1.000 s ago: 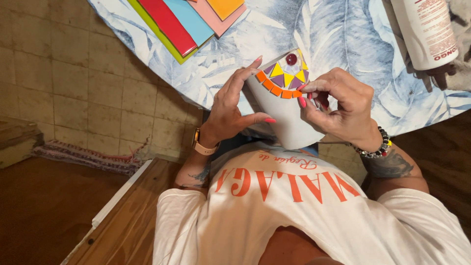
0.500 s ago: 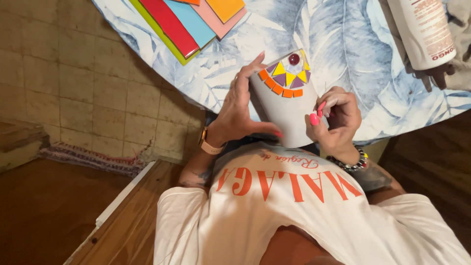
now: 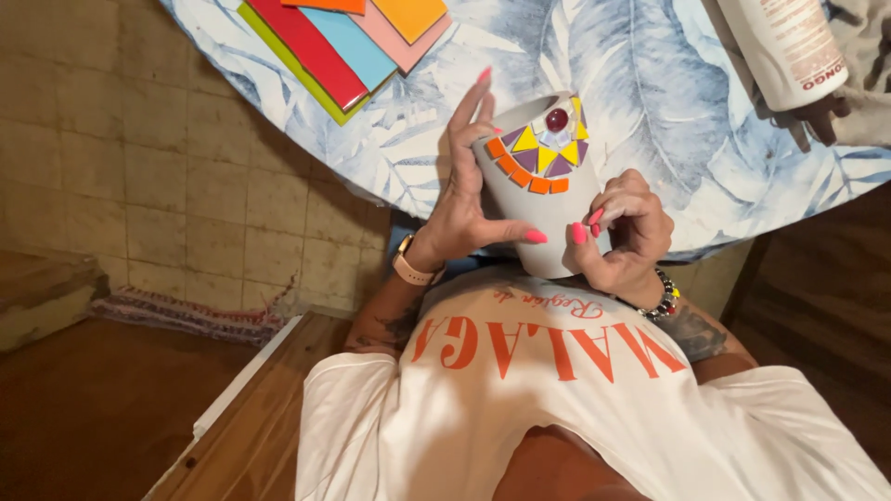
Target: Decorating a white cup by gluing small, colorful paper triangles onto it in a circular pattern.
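grey mosaic pot point(image 3: 543, 199) between left hand point(image 3: 461, 209) and right hand point(image 3: 631, 232)

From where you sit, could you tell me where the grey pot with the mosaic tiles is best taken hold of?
Grip the grey mosaic pot on its bare lower wall, coming from both sides, as the left hand and right hand do. It lies tilted with its rim toward the leaf-print table, and the small coloured tiles near the rim face up, so fingers probably belong below them.
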